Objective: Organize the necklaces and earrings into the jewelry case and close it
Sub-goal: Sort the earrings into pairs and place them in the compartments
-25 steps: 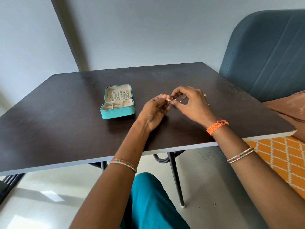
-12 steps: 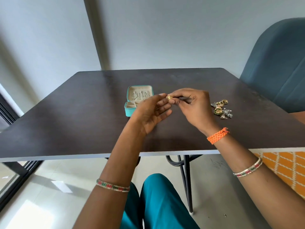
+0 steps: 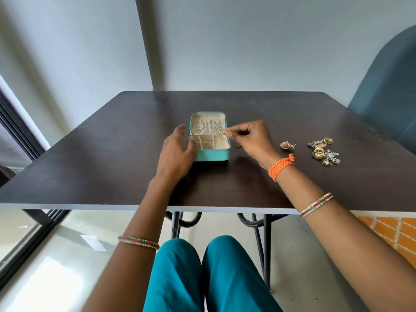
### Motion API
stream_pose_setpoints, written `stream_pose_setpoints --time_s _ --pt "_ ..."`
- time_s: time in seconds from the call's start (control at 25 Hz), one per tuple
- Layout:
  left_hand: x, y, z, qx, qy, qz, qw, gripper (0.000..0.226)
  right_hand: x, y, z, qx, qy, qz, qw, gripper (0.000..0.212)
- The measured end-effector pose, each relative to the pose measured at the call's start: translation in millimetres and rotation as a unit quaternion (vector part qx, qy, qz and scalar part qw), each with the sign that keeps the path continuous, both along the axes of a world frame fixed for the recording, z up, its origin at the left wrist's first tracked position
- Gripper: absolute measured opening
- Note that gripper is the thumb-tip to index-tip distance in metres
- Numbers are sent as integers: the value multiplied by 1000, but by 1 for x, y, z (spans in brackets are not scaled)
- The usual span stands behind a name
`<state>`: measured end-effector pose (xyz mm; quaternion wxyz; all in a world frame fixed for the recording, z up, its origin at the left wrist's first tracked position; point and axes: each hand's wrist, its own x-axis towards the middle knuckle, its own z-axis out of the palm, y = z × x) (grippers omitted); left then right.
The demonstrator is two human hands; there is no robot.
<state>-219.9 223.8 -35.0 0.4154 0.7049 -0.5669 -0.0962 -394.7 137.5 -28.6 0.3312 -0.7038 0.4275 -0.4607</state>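
One jewelry case (image 3: 210,152) stands open at the middle of the dark bench (image 3: 90,158). It is teal outside and cream inside. Necklaces (image 3: 208,126) hang in a row in its raised lid, and the base is divided into small compartments.

At 3 o'clock from the case lies one single gold earring (image 3: 287,145), and further at 3 o'clock a small heap of earrings (image 3: 324,152), gold and silver, too tangled to count.

The right hand (image 3: 252,140) pinches a small gold earring (image 3: 223,132) over the right edge of the case, the grip closed on it. The left hand (image 3: 177,152) is at 9 o'clock of the case, fingers relaxed and apart, touching its side.

Half a second ago both hands held the earring together in front of the case; now the left hand has let go.
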Motion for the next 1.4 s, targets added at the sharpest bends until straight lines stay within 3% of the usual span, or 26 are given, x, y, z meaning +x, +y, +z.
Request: stream_pose_setpoints --time_s 0.2,0.48,0.68,0.92,1.04,1.24,1.4 --pt "-2 3 -11 25 -86 -37 995 38 5 0 0 4 51 -4 999 17" --pt "-1 4 -14 16 -79 -40 996 42 9 5 -1 0 86 -27 996 16" --pt "-1 4 -13 28 -53 -36 998 45 10 5 5 136 39 6 990 9" --pt "-1 5 -13 25 -41 -39 998 45 17 -5 19 238 108 17 965 14" --pt "-1 5 -13 31 -32 -41 998 45 19 -8 22 243 135 16 960 18" --pt "-1 5 -12 30 -30 -41 998 45 23 -6 20 197 181 29 963 8" --pt "0 5 -14 33 -23 -43 998 46 20 -1 18 197 143 33 969 6"
